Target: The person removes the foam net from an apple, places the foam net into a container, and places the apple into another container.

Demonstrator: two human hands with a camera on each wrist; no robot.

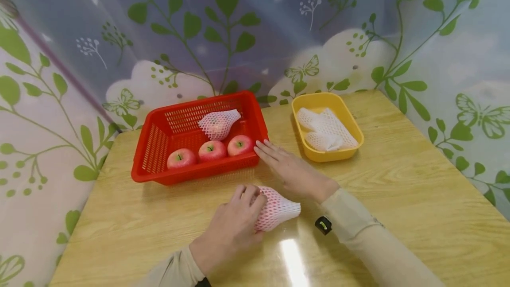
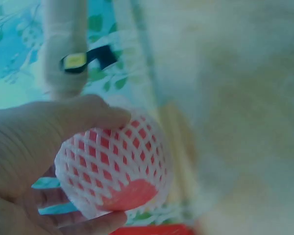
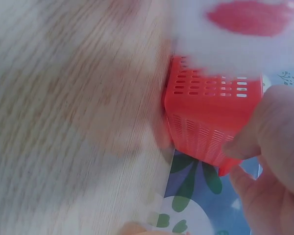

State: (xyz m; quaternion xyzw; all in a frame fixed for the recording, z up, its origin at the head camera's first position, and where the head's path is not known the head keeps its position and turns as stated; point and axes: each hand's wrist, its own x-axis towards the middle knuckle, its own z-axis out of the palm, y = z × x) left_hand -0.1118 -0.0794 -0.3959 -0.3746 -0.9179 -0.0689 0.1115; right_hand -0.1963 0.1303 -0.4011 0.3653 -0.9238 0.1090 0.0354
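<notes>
My left hand (image 1: 235,221) grips an apple in a white foam net (image 1: 276,209) above the table's near middle. In the left wrist view, the thumb lies over the netted apple (image 2: 115,159) and red skin shows through the mesh. My right hand (image 1: 292,170) reaches to the front right corner of the red plastic basket (image 1: 207,171), its fingers extended. Whether they touch the rim, I cannot tell. Three bare apples (image 1: 212,150) line the basket's front side, and another netted apple (image 1: 217,125) lies behind them.
A yellow plastic tub (image 1: 328,157) with several white foam nets (image 1: 324,128) stands right of the basket. The wooden table (image 1: 402,189) meets a leaf-patterned wall covering (image 1: 223,34) at the back. A black strap piece (image 1: 323,225) shows beside the right wrist.
</notes>
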